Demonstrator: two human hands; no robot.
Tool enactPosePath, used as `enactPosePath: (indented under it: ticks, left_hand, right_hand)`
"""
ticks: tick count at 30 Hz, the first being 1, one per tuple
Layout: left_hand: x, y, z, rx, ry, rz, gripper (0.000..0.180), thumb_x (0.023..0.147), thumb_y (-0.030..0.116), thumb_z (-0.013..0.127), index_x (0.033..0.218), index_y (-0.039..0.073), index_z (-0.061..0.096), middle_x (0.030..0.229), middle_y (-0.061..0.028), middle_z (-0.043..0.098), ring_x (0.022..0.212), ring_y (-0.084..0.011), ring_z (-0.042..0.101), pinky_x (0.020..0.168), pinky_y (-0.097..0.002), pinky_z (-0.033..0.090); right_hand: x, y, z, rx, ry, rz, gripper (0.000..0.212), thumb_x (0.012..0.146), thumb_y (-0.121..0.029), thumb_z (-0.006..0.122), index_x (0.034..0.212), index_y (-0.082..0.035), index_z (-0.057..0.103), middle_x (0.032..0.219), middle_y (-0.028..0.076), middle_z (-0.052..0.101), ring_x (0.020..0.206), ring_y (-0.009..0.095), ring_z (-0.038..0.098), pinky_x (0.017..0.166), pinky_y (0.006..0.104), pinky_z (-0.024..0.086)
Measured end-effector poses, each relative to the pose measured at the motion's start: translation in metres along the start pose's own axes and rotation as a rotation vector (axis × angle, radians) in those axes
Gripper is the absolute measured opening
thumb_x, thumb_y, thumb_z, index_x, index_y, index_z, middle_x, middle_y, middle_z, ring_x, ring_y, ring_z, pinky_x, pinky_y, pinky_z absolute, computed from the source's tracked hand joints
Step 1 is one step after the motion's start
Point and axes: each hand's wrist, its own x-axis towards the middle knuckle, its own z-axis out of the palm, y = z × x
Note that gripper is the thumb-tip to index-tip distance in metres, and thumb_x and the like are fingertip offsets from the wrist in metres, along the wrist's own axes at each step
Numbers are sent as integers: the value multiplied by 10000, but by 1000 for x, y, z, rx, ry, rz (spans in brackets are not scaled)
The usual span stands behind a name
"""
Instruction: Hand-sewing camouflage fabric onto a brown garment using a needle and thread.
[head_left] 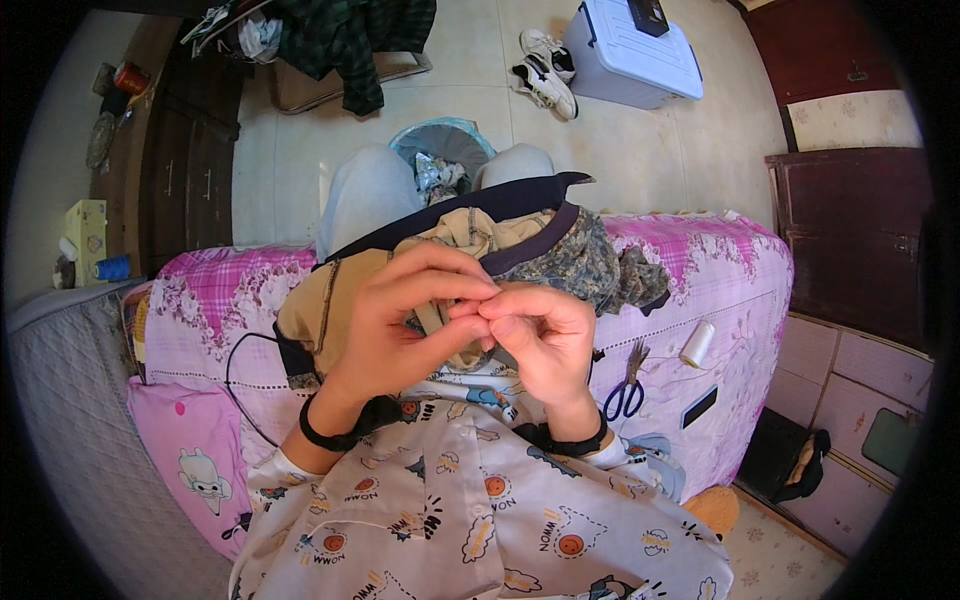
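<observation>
My left hand [400,315] and my right hand [548,340] meet at the fingertips above my lap. Both are closed in a pinch, and whatever lies between the fingers is too small to make out. Under them a garment with camouflage cloth [590,262], tan inner fabric [312,305] and a dark waistband [450,208] is bunched across my legs. To the right of my right hand, dark-handled scissors [625,395] rest on the bedspread. A spool of white thread [698,343] lies on its side beyond them, near a small black flat rectangular object [699,407].
I sit on a bed with a pink patterned bedspread [745,265]. A lined waste bin [455,140] stands between my knees. On the floor ahead are white shoes [546,80] and a lidded storage box [625,60]. Pink cloth [190,440] and a black cord [229,370] lie left.
</observation>
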Motion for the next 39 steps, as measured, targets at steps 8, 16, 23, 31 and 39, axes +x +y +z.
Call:
enactPosePath:
  ticks: [8, 16, 23, 31, 39]
  left_hand:
    - [-7, -4, 1, -296, -17, -110, 284, 733, -6, 794, 1002, 0, 702, 1077, -100, 645, 955, -163, 600, 814, -281, 475]
    - [-6, -5, 5, -343, 43, -86, 301, 738, -22, 785, 1023, -4, 687, 1101, -120, 647, 1012, -179, 590, 877, -305, 439]
    - [-4, -1, 2, -260, 33, -16, 310, 726, -24, 791, 1014, -3, 676, 1086, -134, 650, 999, -206, 602, 864, -312, 449]
    - [-6, 3, 0, -172, 89, 105, 288, 727, -63, 775, 968, -9, 628, 1035, -177, 688, 897, -216, 625, 813, -337, 459]
    - [-9, 5, -5, -203, 92, 56, 286, 752, -100, 740, 986, -3, 606, 1038, -181, 681, 868, -176, 612, 748, -290, 465]
  right_hand:
    - [9, 5, -6, -108, -74, -131, 119, 881, 40, 651, 987, 59, 702, 966, 198, 716, 865, 216, 707, 765, 277, 545]
    - [9, 9, 3, -261, 82, -296, 131, 821, 7, 735, 952, 1, 734, 1087, 126, 600, 853, 188, 597, 716, 278, 478]
    - [-1, 2, 3, -154, 189, -309, 101, 861, 46, 671, 955, 47, 708, 1143, 165, 571, 813, 160, 600, 677, 241, 483]
    - [5, -28, -8, -757, 172, -422, 187, 767, 91, 715, 935, 11, 697, 853, 107, 687, 684, 192, 614, 587, 278, 482]
    - [10, -32, -10, -699, 274, -447, 210, 719, 104, 723, 891, -12, 696, 837, 97, 677, 699, 248, 609, 637, 324, 499]
